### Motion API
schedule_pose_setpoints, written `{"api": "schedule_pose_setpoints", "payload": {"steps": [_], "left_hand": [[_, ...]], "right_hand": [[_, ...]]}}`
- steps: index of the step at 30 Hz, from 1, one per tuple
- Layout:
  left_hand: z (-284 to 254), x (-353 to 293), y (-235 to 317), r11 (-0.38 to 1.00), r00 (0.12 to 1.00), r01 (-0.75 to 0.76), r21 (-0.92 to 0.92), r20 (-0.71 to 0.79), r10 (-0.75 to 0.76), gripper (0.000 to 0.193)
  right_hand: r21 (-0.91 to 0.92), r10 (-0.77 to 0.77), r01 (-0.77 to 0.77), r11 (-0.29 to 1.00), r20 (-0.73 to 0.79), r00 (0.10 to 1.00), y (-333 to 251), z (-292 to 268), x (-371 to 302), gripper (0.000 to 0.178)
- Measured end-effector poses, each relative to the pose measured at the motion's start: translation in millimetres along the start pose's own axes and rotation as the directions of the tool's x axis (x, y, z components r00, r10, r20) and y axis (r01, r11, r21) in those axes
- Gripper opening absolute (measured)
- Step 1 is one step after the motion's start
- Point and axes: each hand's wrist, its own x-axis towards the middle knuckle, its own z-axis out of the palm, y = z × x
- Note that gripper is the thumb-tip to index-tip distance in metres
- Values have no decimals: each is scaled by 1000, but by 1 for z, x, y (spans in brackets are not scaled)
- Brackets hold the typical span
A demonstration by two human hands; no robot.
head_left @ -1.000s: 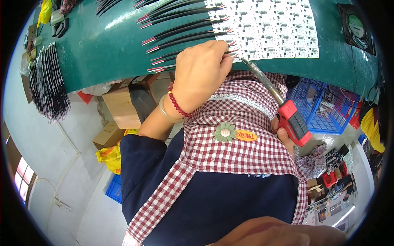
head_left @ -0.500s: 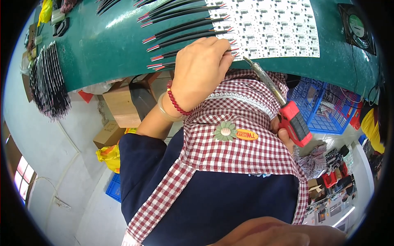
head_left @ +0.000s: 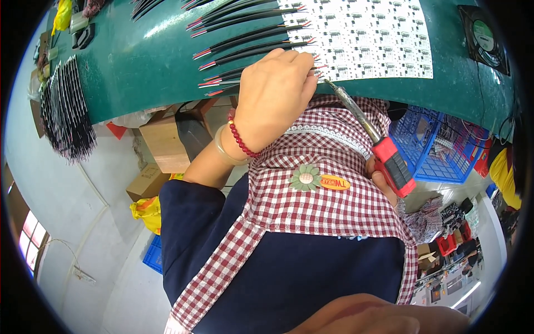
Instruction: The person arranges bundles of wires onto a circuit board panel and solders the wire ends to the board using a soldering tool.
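Note:
My left hand (head_left: 276, 89), with a red bead bracelet and a pale bangle at its wrist, is closed on a black cable (head_left: 225, 86) at the green table's near edge. Its fingertips are partly hidden under the hand, and thin stripped wire ends (head_left: 319, 69) stick out beyond the thumb. These ends lie at the lower left corner of a white circuit board panel (head_left: 384, 39). My right hand (head_left: 382, 182) grips a soldering iron (head_left: 364, 117) by its red and black handle. The iron's tip points up and left, close to the wire ends; contact cannot be made out.
Several black cables (head_left: 239, 30) lie in a row along the panel's left side. A bundle of cables (head_left: 67, 111) hangs over the table's left edge. A small black fan (head_left: 483, 39) stands at the right. Blue crates (head_left: 434, 145) sit below the table, and a cardboard box (head_left: 164, 146) is at the left.
The soldering iron has shifted slightly left, bringing its tip nearer the wire ends. My left hand has moved slightly right, and the cable ends behind it have shifted a little.

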Motion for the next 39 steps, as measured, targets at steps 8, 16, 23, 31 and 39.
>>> {"api": "schedule_pose_setpoints", "payload": {"steps": [8,16,23,31,39], "left_hand": [[-1,2,1,999,1000,-20,32,12,20,11],[-12,2,4,999,994,19,-26,105,-16,10],[-71,32,-12,997,997,-20,71,-79,26,6],[-31,185,-40,894,859,-378,241,-268,436,35],[-132,106,-197,745,972,206,635,-48,-229,67]], "right_hand": [[456,86,-46,889,-67,994,-19,7,6,40],[528,46,10,849,-93,995,-29,12,25,57],[547,-111,235,803,-250,962,-23,-1,42,62],[575,-223,400,714,-356,908,-37,-4,62,54],[629,-109,389,673,-437,893,-45,-10,72,54]]}}
